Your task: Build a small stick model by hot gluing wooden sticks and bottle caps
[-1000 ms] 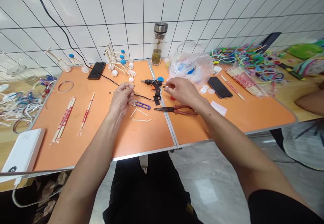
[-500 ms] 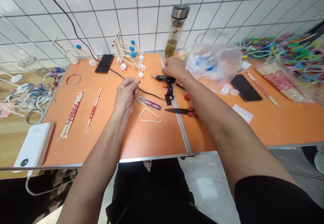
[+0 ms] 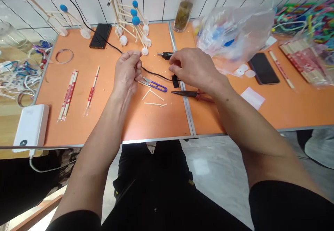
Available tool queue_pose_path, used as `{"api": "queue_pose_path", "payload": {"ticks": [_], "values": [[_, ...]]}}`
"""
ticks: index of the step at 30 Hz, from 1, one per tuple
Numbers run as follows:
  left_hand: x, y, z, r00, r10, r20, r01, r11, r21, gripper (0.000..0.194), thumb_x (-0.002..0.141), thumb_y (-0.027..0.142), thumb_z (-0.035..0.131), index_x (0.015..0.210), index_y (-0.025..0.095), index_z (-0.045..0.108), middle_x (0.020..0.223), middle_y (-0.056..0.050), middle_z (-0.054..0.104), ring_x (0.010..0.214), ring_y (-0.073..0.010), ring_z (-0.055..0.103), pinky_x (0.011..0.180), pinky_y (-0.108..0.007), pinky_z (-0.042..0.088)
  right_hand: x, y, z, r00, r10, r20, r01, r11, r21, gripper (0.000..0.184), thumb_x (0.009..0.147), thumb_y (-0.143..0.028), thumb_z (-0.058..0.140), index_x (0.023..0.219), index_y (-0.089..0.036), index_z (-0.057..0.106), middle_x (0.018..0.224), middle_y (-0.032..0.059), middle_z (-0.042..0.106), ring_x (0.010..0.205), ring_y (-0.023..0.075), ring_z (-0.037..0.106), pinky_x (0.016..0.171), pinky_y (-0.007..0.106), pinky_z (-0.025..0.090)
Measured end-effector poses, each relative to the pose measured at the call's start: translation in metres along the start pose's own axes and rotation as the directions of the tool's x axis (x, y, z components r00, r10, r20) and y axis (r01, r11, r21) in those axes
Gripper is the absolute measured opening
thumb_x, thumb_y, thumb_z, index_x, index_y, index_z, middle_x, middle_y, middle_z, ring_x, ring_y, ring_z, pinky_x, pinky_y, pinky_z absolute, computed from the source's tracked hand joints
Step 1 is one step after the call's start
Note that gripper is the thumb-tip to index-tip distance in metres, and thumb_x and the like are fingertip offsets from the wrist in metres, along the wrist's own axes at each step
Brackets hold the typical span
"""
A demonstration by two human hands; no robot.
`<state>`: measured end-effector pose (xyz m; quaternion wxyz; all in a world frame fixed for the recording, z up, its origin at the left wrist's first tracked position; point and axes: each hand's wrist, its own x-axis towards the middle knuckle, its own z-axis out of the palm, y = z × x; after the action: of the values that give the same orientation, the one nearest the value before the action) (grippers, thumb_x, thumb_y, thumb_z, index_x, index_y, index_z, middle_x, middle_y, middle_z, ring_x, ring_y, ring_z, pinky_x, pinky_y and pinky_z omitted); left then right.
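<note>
My left hand (image 3: 127,69) is closed in a pinch above the table; anything between its fingertips is too small or hidden to make out. Over the black glue gun (image 3: 165,55) my right hand (image 3: 191,67) curls its fingers round the grip, hiding most of it; only the nozzle end sticks out to the left. Purple thread snips (image 3: 156,85) lie just right of my left hand, with short cut sticks (image 3: 152,103) nearer me. Pliers (image 3: 186,93) with red handles rest below my right hand. Behind stands a stick model (image 3: 130,25) with blue and white balls.
Wrapped chopsticks (image 3: 68,93) lie at left, near a white power bank (image 3: 32,126). A phone (image 3: 101,36) is at the back; another phone (image 3: 263,68) lies at right. A glass bottle (image 3: 183,15) and a plastic bag (image 3: 235,36) stand behind my right hand. A black cord (image 3: 112,44) crosses the table.
My right hand has come down towards me, from above the glue gun to over its grip. My left hand keeps its pinch. The view has tilted down.
</note>
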<state>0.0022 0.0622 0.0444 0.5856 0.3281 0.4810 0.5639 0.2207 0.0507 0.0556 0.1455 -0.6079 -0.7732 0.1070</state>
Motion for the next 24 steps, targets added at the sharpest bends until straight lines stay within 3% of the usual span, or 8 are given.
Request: {"api": "queue_pose_path", "payload": {"ticks": [4, 9, 13, 20, 24], "values": [[0.000, -0.001, 0.000, 1.000, -0.006, 0.020, 0.006, 1.000, -0.003, 0.025, 0.094, 0.026, 0.085, 0.085, 0.026, 0.061, 0.058, 0.006, 0.047, 0.050, -0.0076, 0.020, 0.046, -0.024, 0.013, -0.024, -0.003, -0.001, 1.000, 0.018, 0.015, -0.019, 0.999, 0.038, 0.030, 0.109, -0.040, 0.060, 0.118, -0.025, 0.085, 0.122, 0.0121, 0.083, 0.118, 0.0377, 0.073, 0.102, 0.050, 0.057], [-0.001, 0.001, 0.003, 1.000, 0.013, 0.011, -0.013, 0.999, -0.039, 0.026, 0.109, 0.015, 0.061, 0.084, 0.021, 0.061, 0.058, 0.007, 0.046, 0.047, -0.0061, 0.018, 0.047, -0.022, 0.013, -0.033, -0.012, 0.010, 0.999, -0.022, 0.030, 0.020, 0.997, 0.078, 0.032, 0.107, -0.029, 0.057, 0.120, -0.024, 0.086, 0.125, 0.0093, 0.086, 0.119, 0.0349, 0.074, 0.105, 0.047, 0.056], [0.000, 0.002, 0.004, 1.000, 0.027, -0.002, -0.027, 0.997, -0.074, 0.029, 0.110, 0.013, 0.059, 0.081, 0.020, 0.058, 0.056, 0.008, 0.048, 0.045, -0.0047, 0.018, 0.045, -0.019, 0.015, -0.034, -0.017, 0.017, 0.996, -0.071, 0.048, 0.067, 0.994, 0.084, 0.033, 0.104, -0.023, 0.056, 0.114, -0.023, 0.087, 0.123, 0.0099, 0.086, 0.118, 0.0343, 0.075, 0.100, 0.045, 0.053], [-0.003, 0.007, 0.004, 0.999, 0.004, -0.033, -0.005, 0.998, -0.056, 0.031, 0.095, 0.023, 0.086, 0.079, 0.021, 0.058, 0.060, 0.006, 0.056, 0.044, -0.0038, 0.035, 0.043, -0.015, 0.029, -0.043, -0.025, 0.029, 0.985, -0.137, 0.101, 0.140, 0.990, -0.020, 0.027, 0.106, -0.031, 0.056, 0.107, -0.024, 0.083, 0.115, 0.0097, 0.085, 0.108, 0.0323, 0.074, 0.079, 0.039, 0.043], [-0.003, 0.007, 0.003, 0.999, 0.016, -0.043, -0.018, 0.999, -0.047, 0.032, 0.092, 0.026, 0.089, 0.080, 0.022, 0.060, 0.063, 0.005, 0.061, 0.045, -0.0047, 0.039, 0.044, -0.016, 0.032, -0.051, -0.038, 0.031, 0.977, -0.125, 0.171, 0.148, 0.981, -0.129, 0.026, 0.107, -0.032, 0.055, 0.101, -0.022, 0.079, 0.114, 0.0118, 0.085, 0.103, 0.0323, 0.075, 0.068, 0.039, 0.034]]}}
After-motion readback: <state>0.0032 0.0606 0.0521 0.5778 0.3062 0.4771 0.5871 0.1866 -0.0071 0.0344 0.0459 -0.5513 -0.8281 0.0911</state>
